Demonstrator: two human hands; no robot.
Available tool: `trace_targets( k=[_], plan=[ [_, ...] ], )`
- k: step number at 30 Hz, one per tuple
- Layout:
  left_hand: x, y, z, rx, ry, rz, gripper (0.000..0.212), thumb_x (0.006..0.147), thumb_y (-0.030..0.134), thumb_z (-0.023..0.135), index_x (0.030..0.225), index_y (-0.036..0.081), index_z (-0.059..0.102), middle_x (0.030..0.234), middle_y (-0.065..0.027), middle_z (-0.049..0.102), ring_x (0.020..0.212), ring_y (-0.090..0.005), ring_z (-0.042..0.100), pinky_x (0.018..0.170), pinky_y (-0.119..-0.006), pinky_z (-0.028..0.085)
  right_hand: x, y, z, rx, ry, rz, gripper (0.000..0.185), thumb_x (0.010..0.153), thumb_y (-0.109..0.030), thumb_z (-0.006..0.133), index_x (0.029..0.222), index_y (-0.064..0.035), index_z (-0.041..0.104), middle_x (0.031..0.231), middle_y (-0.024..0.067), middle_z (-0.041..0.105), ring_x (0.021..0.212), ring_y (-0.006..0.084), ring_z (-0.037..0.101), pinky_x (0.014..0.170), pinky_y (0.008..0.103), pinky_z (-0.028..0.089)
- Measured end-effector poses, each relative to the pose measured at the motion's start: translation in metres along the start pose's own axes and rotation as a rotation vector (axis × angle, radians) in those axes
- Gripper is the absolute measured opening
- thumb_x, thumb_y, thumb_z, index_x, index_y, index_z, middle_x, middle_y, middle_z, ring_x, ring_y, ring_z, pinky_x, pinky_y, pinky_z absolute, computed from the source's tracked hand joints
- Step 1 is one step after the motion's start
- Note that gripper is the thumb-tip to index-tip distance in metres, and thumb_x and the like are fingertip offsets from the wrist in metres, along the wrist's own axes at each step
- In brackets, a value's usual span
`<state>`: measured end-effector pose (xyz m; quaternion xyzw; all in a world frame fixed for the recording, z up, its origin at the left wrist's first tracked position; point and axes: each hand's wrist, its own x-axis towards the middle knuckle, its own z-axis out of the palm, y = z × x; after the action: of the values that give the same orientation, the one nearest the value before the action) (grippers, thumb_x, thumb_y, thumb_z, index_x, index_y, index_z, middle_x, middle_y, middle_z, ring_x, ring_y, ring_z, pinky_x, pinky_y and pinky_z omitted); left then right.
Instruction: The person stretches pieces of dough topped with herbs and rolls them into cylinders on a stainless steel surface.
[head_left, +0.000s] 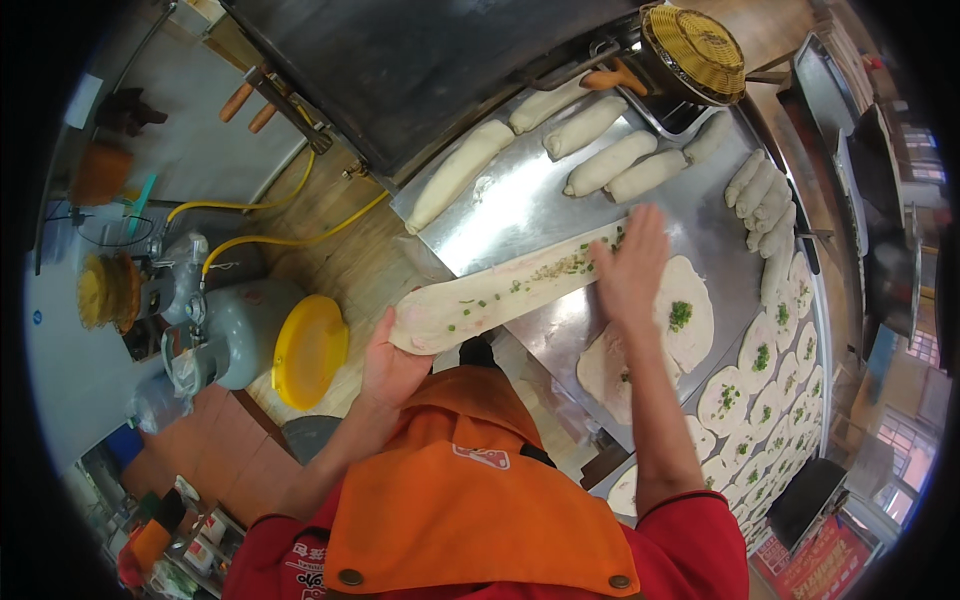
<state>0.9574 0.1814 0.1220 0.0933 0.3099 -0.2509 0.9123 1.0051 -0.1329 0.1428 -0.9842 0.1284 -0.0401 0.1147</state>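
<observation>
A long strip of dough (491, 289) with chopped green onion and brown crumbs on it stretches between my hands. My left hand (394, 364) grips its near-left end, which hangs past the edge of the metal table (480, 225). On the far right end rests my right hand (634, 262), palm down with the fingers extended. Right of that forearm lies a flat dough round (686, 311) with green onion; another dough piece (604, 371) is partly hidden beneath the forearm. Several rolled dough logs (461, 176) lie along the back of the table.
A dark griddle plate (420, 67) borders the table's back. At the right are smaller dough rolls (761, 195) and many topped rounds (724, 401). A wicker basket (694, 52) tops a pot at the back. Gas cylinders (247, 322) and a yellow lid (311, 352) stand left.
</observation>
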Motion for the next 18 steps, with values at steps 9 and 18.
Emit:
trace_targets(
  k=[9, 18],
  plan=[
    [-0.006, -0.001, 0.003, 0.106, -0.015, -0.040, 0.048, 0.102, 0.031, 0.034, 0.136, -0.003, 0.040, 0.142, -0.0130, 0.043, 0.131, -0.0270, 0.039, 0.113, -0.042, 0.026, -0.017, -0.020, 0.000, 0.109, 0.027, 0.080, 0.067, 0.092, -0.031, 0.050, 0.141, 0.0083, 0.028, 0.150, 0.0266, 0.022, 0.141, 0.0379, 0.019, 0.115, 0.0476, 0.011],
    [-0.010, 0.008, 0.002, 0.127, -0.116, -0.078, 0.047, 0.102, 0.029, 0.036, 0.139, 0.001, 0.037, 0.145, -0.0112, 0.040, 0.134, -0.0262, 0.036, 0.114, -0.043, 0.024, -0.070, -0.093, -0.012, 0.191, 0.049, -0.130, 0.059, 0.087, -0.025, 0.058, 0.137, 0.0001, 0.040, 0.147, 0.0241, 0.029, 0.137, 0.0393, 0.025, 0.110, 0.0478, 0.020]
  ],
)
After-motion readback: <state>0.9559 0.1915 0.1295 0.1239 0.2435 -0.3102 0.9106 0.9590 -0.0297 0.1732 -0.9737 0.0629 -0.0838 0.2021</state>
